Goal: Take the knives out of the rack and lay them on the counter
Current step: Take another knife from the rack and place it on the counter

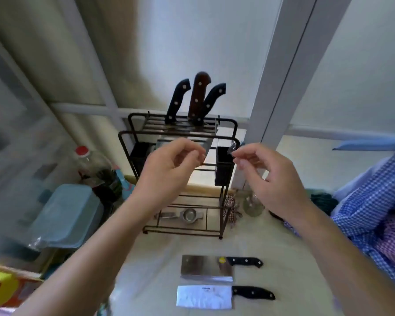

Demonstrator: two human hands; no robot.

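Note:
A black wire knife rack (pixel 123 142) stands at the back of the pale counter (pixel 271 247). Three knives stick up from its top slots: a black-handled knife (pixel 178 101) on the left, a brown-handled knife (pixel 198 96) in the middle and a second black-handled knife (pixel 213 99) leaning right. Two cleavers lie flat on the counter in front, one (pixel 205 267) behind the other (pixel 204 296), handles pointing right. My left hand (pixel 169 172) and my right hand (pixel 269 176) hover in front of the rack's upper half, below the handles, fingers loosely curled and holding nothing.
Black utensil cups (pixel 224 165) hang on the rack's sides, and a metal squeezer (pixel 189 216) lies on its bottom shelf. A teal plastic box (pixel 66 215) and a red-capped bottle (pixel 87 160) stand at left. A glass jar (pixel 252 205) and blue checked cloth (pixel 374 201) are at right.

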